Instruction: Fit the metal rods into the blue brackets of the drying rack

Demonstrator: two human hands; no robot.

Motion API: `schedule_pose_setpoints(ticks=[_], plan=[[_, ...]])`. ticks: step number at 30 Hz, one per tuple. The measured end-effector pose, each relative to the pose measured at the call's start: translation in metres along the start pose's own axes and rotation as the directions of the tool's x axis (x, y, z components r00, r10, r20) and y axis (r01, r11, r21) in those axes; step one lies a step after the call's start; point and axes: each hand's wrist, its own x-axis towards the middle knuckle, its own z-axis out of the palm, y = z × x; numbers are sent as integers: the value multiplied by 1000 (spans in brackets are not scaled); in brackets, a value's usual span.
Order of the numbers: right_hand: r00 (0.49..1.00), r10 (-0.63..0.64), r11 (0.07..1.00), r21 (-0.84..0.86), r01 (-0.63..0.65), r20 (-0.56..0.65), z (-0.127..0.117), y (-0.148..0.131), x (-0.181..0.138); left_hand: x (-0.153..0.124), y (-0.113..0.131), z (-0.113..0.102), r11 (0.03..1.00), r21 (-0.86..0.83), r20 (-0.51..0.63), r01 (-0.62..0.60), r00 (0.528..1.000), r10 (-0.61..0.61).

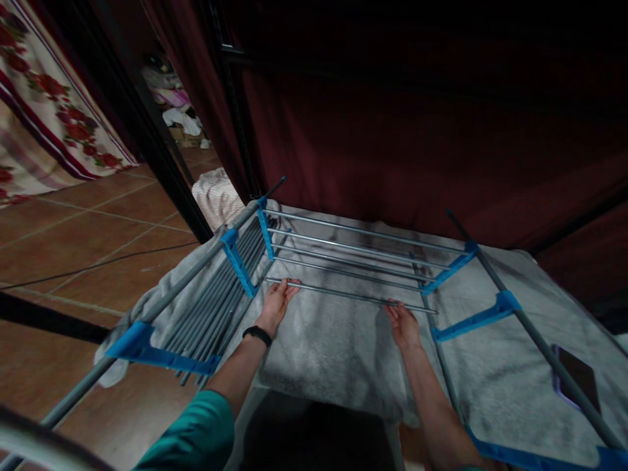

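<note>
A thin grey metal rod [343,294] lies crosswise between my hands. My left hand [279,301] grips it near its left end, fingers closed round it. Near the right end, my right hand [403,324] pinches the same rod. Around them stands a rack frame of grey tubes with blue plastic brackets; the left blue bracket [239,263] and the right blue bracket [473,316] are nearest to the rod's ends. Beyond my hands, several fitted crossbars [363,250] span the far pair of brackets. The held rod appears apart from both near brackets.
Several loose grey rods [216,311] lie in a bundle inside the left side of the frame. A grey cloth [338,353] covers the surface beneath. At the right rests a phone [575,379]. Dark red curtains [392,150] hang behind, and dark metal posts [161,150] rise at the left.
</note>
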Motion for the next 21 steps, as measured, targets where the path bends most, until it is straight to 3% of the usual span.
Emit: schedule_pose_setpoints(ticks=[12,21], plan=[[1000,3,999,33,-3,2,-13,6,3,2,-7,2,979,194,11,-65,998,64],[1000,-22,999,26,23,-12,-13,5,1,-9,-18,8,857,472,105,-207,978,178]])
